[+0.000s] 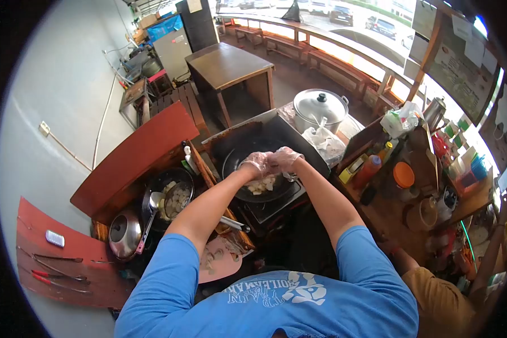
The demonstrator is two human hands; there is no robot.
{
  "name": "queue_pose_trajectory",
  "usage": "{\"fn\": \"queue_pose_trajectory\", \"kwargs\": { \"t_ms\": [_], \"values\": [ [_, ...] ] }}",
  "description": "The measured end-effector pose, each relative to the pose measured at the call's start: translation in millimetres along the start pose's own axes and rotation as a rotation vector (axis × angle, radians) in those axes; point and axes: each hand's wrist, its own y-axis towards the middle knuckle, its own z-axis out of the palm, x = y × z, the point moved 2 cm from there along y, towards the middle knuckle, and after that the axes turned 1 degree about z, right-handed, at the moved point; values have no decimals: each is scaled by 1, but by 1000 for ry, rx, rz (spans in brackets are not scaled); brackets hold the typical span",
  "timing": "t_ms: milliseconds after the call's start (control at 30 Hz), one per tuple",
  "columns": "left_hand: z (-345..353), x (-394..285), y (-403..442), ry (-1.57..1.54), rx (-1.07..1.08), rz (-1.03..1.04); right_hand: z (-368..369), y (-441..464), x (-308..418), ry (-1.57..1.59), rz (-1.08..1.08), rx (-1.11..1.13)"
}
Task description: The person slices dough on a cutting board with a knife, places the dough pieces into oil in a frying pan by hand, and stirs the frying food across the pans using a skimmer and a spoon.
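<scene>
My left hand [257, 163] and my right hand [286, 159], both in clear plastic gloves, meet above a black wok [228, 164] on the stove. The fingers of both are closed and pressed together. Whatever lies between them is hidden. Pale, irregular food pieces [261, 185] lie in the wok just under my hands. A pan handle [235, 223] with a black end sticks out below my left forearm. Left of that arm, a second pan [158, 185] contains pale round pieces and a strainer [166, 207].
A lidded pot [321, 107] and a plastic bag [325, 147] stand behind the wok to the right. A pink cutting board [222, 272] with small pale pieces lies near my body. Bottles [367, 170] crowd the right counter. Another person's sleeve [439, 304] shows at lower right.
</scene>
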Motion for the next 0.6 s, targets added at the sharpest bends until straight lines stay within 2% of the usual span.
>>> {"fn": "queue_pose_trajectory", "kwargs": {
  "t_ms": [33,100,133,167,233,267,333,367,467,600],
  "values": [
    [-5,-1,-3,-82,-102,1,-7,1,1,-7,-11,1],
    [-8,5,-5,-71,-169,19,-22,0,3,34,27,-80],
    [-3,15,-4,-168,-232,75,-38,-4,14,109,73,-45],
    [-2,21,-4,-265,-296,132,-17,4,-3,101,62,-36],
    [-7,17,-8,-252,-319,139,45,24,-57,800,39,-135],
    [-8,16,-9,-231,-326,154,27,17,-45,794,34,-120],
    [-5,20,-7,-253,-361,184,-37,-8,2,303,-17,-32],
    [-4,20,-7,-264,-387,223,-43,-13,8,304,-20,-20],
    [-7,14,-8,-166,-388,195,-60,-30,20,273,77,-176],
    [-1,9,-8,-79,-412,149,-45,-30,12,238,143,-175]
  ]
}}
